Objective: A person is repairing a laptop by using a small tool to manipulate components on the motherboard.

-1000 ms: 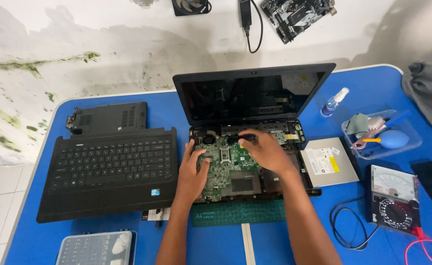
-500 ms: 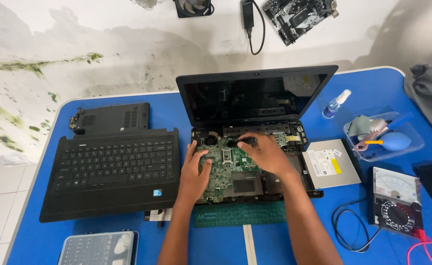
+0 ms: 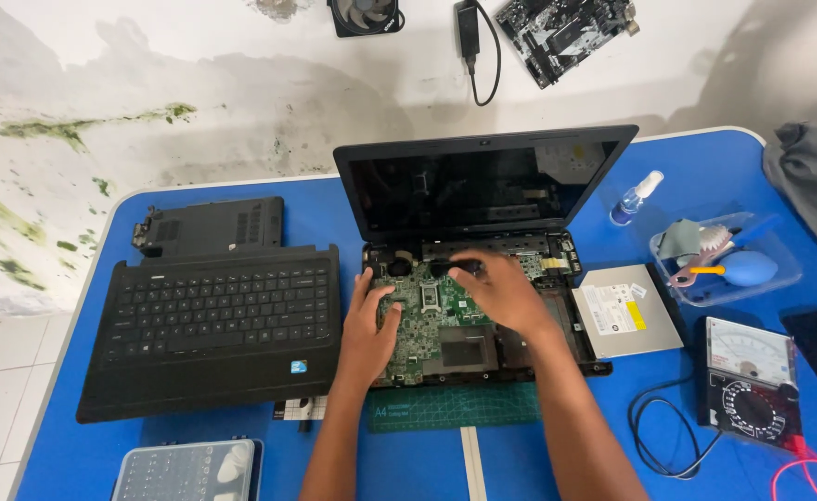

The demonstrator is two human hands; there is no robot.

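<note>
An opened black laptop (image 3: pixel 482 181) stands in the middle of the blue table (image 3: pixel 315 213), its dark screen upright and its base stripped down to the green circuit board (image 3: pixel 431 315). My left hand (image 3: pixel 368 327) lies flat on the board's left edge with fingers spread. My right hand (image 3: pixel 496 289) rests on the upper middle of the board, fingertips at a black part near the hinge. Whether the fingers pinch anything is hidden.
The removed keyboard cover (image 3: pixel 213 325) and a black panel (image 3: pixel 209 225) lie to the left. An optical drive (image 3: pixel 626 311), a clear tray with blower and brush (image 3: pixel 724 264), a spray bottle (image 3: pixel 636 198) and a multimeter (image 3: pixel 752 376) sit right. A green cutting mat (image 3: pixel 455 406) and screw box (image 3: pixel 186 470) lie near.
The view has shifted slightly. Both hands stay on the circuit board with only small finger movement.
</note>
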